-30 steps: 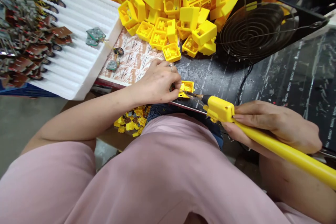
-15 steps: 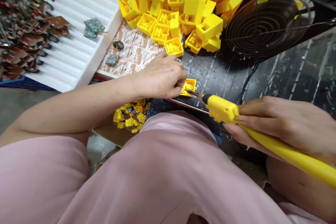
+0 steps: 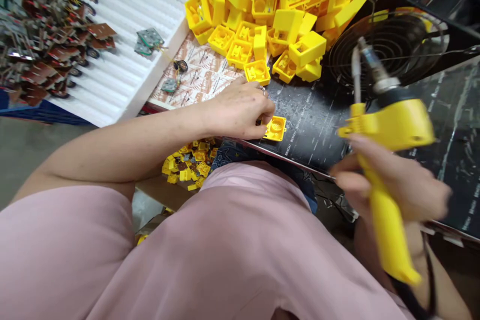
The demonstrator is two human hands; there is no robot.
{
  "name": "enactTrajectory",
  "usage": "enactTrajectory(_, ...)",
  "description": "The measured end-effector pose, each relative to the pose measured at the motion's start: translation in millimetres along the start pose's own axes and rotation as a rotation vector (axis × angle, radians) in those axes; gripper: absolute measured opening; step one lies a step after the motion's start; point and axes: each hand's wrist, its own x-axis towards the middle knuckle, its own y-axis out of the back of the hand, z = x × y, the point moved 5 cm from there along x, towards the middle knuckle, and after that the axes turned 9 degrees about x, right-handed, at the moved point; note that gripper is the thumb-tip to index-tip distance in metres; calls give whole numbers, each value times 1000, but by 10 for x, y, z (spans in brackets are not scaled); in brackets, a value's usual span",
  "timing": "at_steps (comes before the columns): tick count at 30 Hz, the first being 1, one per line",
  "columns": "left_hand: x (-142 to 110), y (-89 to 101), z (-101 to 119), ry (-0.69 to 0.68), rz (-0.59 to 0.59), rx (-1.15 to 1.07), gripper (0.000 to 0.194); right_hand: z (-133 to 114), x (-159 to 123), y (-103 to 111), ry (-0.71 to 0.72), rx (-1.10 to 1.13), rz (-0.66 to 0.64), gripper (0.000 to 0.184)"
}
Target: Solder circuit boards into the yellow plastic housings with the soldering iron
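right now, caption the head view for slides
Left hand at a yellow case, right hand holding a yellow metal-tipped tool away from it.

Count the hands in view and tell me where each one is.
2. The left hand is at a small open yellow case near the edge of the bench; the right hand, further right, grips a yellow tool. No others show.

The word "BENCH", perhaps followed by one more blurred letter, is printed in small white capitals on the black work surface (image 3: 322,130). It is repeated in slanting lines across the middle and towards the right edge. Small dark marks on the brown-and-white sheet (image 3: 205,75) cannot be read.
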Motion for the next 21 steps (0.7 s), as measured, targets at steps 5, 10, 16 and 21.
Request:
enactTrajectory(5, -6, 210, -500, 214, 258, -11, 19, -1, 243, -260, 255, -213, -13, 19)
enactTrajectory(10, 220, 71, -717, 255, 288, 36, 33, 104, 408, -637, 251, -154, -50, 32)
enactTrajectory(16, 272, 81, -505, 114, 197, -77, 38, 146, 395, -708, 241, -104, -65, 43)
enactTrajectory(21, -210, 182, -627, 211, 244, -126, 37, 194, 497, -391, 127, -68, -22, 50)
